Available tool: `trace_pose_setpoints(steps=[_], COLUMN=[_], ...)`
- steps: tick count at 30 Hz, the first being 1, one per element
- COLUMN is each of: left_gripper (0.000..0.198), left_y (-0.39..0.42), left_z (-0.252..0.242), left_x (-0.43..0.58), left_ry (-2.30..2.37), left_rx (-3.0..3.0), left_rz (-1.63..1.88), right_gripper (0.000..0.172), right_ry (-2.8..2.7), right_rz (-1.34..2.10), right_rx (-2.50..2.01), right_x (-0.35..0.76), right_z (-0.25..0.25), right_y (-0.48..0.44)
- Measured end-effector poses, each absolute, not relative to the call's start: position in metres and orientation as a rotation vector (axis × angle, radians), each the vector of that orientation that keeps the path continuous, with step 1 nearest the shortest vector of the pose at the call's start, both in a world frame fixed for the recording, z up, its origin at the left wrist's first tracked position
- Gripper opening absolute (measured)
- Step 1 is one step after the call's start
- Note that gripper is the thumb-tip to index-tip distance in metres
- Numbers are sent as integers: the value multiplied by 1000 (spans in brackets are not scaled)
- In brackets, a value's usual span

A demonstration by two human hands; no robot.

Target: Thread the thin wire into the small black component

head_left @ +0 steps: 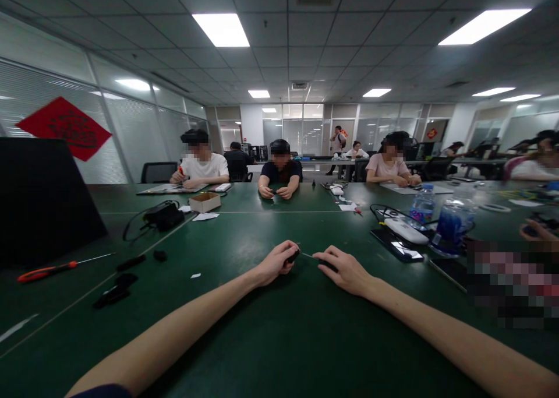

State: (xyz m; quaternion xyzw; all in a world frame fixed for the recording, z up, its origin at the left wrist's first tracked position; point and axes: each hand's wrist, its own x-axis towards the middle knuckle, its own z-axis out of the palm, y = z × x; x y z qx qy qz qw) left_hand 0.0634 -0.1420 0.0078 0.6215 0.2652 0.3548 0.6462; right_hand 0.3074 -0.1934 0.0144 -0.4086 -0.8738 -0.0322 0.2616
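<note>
The shaft [307, 255] looks metal, the tabletop [279, 340] smooth, faintly glossy.

Screwdriver [63, 267] left and bottles [452, 226] right on the table [279, 334], left hand [276, 263] and right hand [347, 271] between.

I hold the right hand [347, 271] with its back turned up, its fingers bent in a closed grip and their tips pointing across toward the left. Just left of the right hand, near but not touching it, I have the left hand [274, 264] curled into a pinch, its fingertips facing the right hand. My bare left forearm [187, 331] slants in from nearer and left of the right hand; my bare right forearm [441, 322] stretches from the right hand toward the near right.
</note>
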Motion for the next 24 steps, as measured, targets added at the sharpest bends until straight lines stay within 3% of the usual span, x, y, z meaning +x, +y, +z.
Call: trace_pose_setpoints(steps=[24], left_gripper=[33], left_y=[-150], left_z=[14], left_x=[65], left_ry=[674], left_rx=[1608], left_rz=[767], right_gripper=[30], right_ry=[-2470], right_rz=[-142], right_rx=[-964], right_x=[310], right_z=[18], right_y=[-199])
